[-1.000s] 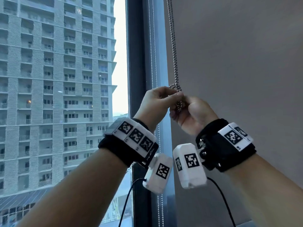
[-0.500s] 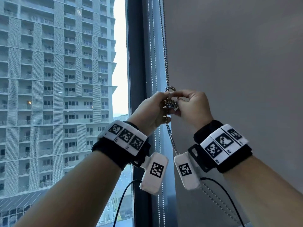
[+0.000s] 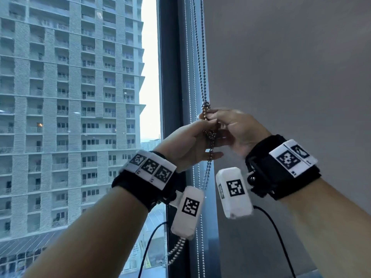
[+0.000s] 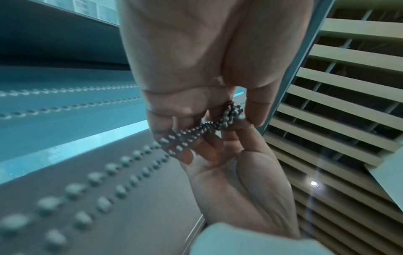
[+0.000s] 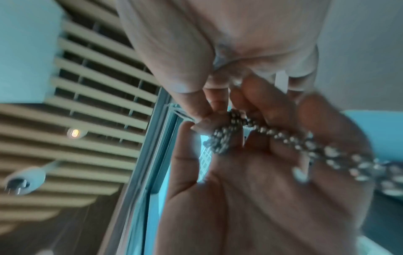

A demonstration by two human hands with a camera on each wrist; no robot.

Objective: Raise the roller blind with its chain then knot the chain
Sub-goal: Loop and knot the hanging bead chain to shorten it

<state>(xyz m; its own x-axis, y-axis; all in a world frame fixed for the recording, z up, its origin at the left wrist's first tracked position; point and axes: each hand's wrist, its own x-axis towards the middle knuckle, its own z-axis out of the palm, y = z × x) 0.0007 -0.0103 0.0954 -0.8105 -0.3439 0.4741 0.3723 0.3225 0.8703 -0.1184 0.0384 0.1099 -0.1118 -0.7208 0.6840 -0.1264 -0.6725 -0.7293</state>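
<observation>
Both my hands pinch the chain (image 3: 208, 135) at twelve o'clock: left hand (image 3: 186, 145), right hand (image 3: 239, 129). Only my wrist views show the bunched knot (image 5: 226, 136) between fingertips.

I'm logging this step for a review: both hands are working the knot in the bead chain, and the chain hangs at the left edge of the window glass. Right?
Not quite. Both the left hand and the right hand do pinch the bead chain at its knot, but the head view shows the chain hanging at the right edge of the window glass, beside the grey wall.
</observation>
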